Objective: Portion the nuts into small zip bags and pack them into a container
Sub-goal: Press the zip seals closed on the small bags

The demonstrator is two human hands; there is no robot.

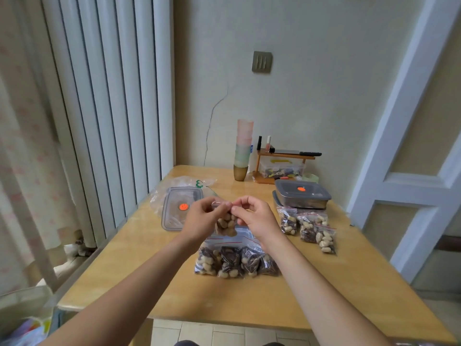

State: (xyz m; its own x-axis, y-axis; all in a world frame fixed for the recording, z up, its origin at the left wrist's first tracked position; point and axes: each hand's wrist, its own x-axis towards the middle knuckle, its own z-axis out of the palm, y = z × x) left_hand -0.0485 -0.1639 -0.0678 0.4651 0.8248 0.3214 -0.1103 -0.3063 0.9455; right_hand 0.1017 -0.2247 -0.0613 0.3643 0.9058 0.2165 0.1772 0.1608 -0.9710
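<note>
A small zip bag of nuts [226, 224] hangs in the air above the table's middle. My left hand [203, 217] and my right hand [254, 217] both pinch its top edge, fingertips nearly meeting. Below it on the wooden table [249, 300] lie several filled small bags [237, 260] in a row. Three more filled bags [308, 227] lie to the right. A steel container with a grey lid [303, 194] stands behind those. A loose grey lid with an orange dot [174, 208] lies at the left.
A clear plastic bag [179, 183] lies under and behind the loose lid. At the back stand stacked cups [243, 148] and a small wooden shelf [284, 158] with a box. The table's left edge runs beside a white radiator [104, 96].
</note>
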